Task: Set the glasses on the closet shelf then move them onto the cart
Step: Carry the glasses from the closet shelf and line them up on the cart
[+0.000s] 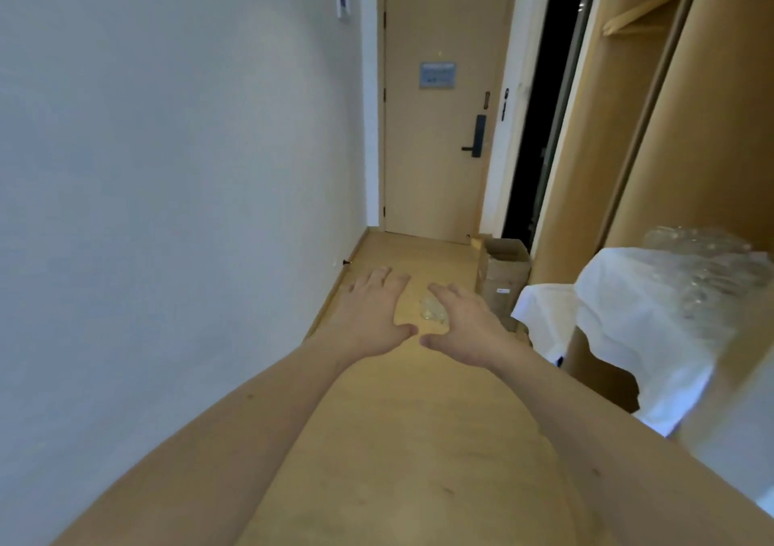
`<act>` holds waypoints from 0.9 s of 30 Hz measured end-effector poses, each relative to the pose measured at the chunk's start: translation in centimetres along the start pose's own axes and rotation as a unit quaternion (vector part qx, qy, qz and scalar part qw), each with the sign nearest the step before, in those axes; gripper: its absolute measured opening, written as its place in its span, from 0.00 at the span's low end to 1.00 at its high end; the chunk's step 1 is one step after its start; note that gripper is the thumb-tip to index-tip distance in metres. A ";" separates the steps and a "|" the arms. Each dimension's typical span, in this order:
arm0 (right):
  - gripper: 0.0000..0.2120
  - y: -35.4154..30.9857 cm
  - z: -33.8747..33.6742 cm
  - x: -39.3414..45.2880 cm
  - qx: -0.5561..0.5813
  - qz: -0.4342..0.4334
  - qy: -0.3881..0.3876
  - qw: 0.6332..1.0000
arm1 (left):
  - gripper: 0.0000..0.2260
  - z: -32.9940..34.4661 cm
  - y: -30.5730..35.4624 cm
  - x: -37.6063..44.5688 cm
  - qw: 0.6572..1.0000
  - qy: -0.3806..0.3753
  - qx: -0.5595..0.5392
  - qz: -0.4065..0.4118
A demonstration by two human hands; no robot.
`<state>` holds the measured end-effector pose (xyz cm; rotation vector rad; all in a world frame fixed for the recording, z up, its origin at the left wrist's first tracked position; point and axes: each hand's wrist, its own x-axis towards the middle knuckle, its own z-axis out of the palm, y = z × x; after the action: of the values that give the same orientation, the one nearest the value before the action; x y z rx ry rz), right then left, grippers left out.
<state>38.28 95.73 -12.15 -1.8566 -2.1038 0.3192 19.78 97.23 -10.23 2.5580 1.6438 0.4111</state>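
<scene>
The glasses (708, 269) sit at our right as a blurred cluster of clear glass on a surface draped with a white cloth (628, 327); we cannot count them or tell whether that surface is the cart. A small clear, glassy thing (433, 310) shows between our two hands, just beside the fingers of our right hand (460, 323); we cannot tell whether it lies on the floor or is touched by the fingers.

Both our arms reach forward, palms down. Our left hand (372, 311) is spread flat with straight fingers and holds nothing. Our right hand is also spread, fingers straight, thumb pointing toward the left thumb, the two thumbs near but apart.

Beyond the cloth stands the wooden closet (653, 126), with a hanger (636, 19) inside. A cardboard box (502, 269) stands on the wooden floor (419, 441) near the closed door (439, 118), which bears a dark lock handle (477, 137).
</scene>
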 end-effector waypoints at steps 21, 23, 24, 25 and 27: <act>0.37 10.8 -3.5 15.8 -0.008 0.210 0.095 0.973 | 0.35 4.2 -0.4 26.9 0.978 -0.043 -0.036 0.200; 0.39 11.8 -3.1 17.3 -0.015 0.231 0.089 0.969 | 0.35 5.0 -0.4 29.1 0.973 -0.053 -0.046 0.221; 0.40 12.2 -3.0 17.9 -0.016 0.242 0.085 0.966 | 0.34 5.4 -0.4 30.0 0.970 -0.055 -0.054 0.229; 0.42 12.9 -2.9 18.5 -0.014 0.255 0.080 0.964 | 0.33 5.9 -0.2 31.1 0.968 -0.058 -0.064 0.237; 0.43 14.1 -2.8 19.3 -0.011 0.270 0.076 0.960 | 0.33 6.9 0.3 32.8 0.965 -0.062 -0.071 0.246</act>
<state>50.21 116.54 -13.11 -2.3632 -1.4775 0.2623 34.68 127.30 -10.72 2.7912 0.8892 0.3691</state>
